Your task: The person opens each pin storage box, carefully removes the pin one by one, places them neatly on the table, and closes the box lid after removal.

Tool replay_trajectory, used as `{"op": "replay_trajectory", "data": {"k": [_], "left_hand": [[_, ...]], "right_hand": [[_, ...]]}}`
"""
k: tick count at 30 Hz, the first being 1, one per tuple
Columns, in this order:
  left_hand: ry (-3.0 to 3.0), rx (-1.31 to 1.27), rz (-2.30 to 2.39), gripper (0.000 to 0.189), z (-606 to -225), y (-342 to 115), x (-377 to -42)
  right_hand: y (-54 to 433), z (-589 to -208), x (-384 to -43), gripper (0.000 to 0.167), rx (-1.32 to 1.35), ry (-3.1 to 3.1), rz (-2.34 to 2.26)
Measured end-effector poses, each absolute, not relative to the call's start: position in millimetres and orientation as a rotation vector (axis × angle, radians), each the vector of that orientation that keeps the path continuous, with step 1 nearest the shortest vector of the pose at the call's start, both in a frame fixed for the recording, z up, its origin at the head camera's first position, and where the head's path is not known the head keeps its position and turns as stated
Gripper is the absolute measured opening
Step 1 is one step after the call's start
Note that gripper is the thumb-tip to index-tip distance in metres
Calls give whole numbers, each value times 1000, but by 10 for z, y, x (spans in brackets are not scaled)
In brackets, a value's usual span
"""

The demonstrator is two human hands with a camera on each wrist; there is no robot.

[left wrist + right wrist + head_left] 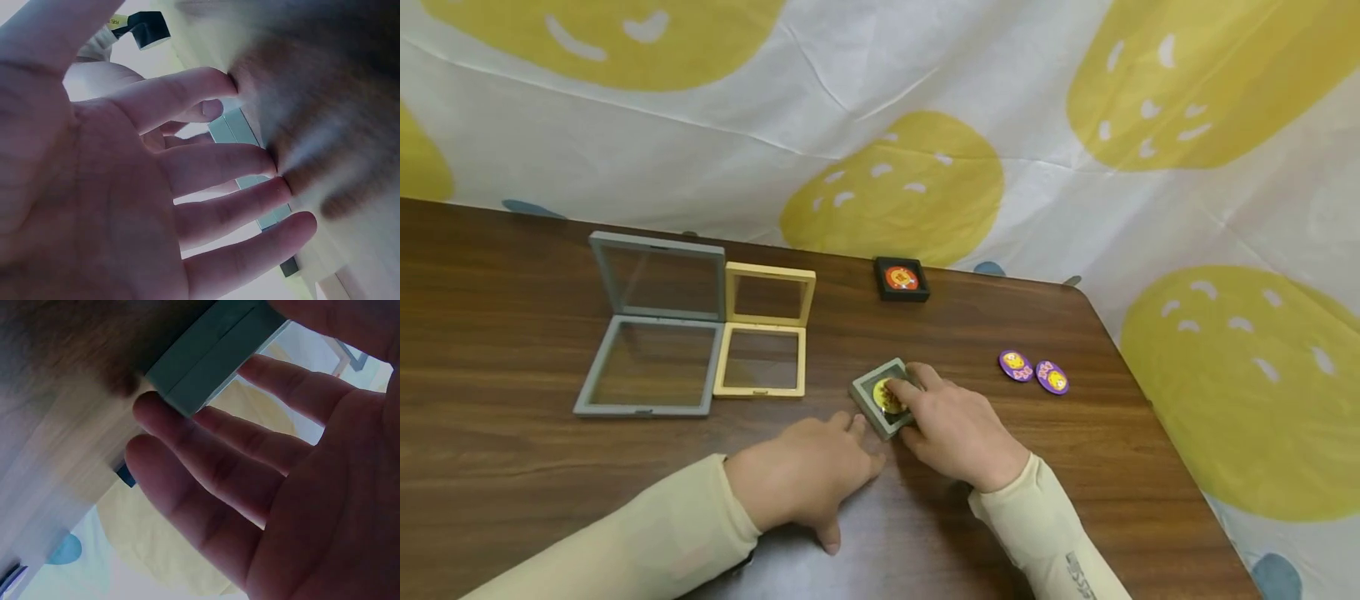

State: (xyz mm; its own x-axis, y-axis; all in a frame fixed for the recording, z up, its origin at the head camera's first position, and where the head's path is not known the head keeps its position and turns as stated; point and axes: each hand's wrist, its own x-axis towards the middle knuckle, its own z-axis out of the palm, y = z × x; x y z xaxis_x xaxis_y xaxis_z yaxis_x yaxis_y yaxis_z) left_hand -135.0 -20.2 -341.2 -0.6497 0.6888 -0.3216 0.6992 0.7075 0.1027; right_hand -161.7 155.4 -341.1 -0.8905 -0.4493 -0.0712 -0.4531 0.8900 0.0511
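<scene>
A small grey-green square display case (868,412) lies on the table with a yellow round badge (882,402) behind its clear film. My right hand (958,429) grips this case by its edges, thumb at the near side, index finger on the film over the badge. In the right wrist view, the thumb and fingertips lie along the sides of the case (212,359). Just left of it, my left hand (808,467) is spread palm down, fingers extended towards the case's near-left edge. Whether those fingertips touch the case (234,128) is unclear.
Left of the hands, a large grey display frame (596,367) and a smaller yellow frame (760,392) stand with lids raised. A black case (905,295) with a red-orange badge lies at the back. Two purple badges (1017,366) lie near the table's right edge, with a patterned cloth (1037,200) behind.
</scene>
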Motion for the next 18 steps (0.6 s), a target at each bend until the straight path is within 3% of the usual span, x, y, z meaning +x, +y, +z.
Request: {"op": "replay_trajectory", "data": {"k": [3,9,18], "left_hand": [[2593,1099,-14,86,-3398,-221,-1362],[2700,1231,39,31,-3363,-308,-1433],[2962,1287,156,22,-3372,-337,-1531]], "right_hand": [[1562,-3408,-1613,49,-699,3030,141],[1585,-3421,-1591,56,-663,3046,122],[1583,-3365,-1618,91,-476,2929,32]]}}
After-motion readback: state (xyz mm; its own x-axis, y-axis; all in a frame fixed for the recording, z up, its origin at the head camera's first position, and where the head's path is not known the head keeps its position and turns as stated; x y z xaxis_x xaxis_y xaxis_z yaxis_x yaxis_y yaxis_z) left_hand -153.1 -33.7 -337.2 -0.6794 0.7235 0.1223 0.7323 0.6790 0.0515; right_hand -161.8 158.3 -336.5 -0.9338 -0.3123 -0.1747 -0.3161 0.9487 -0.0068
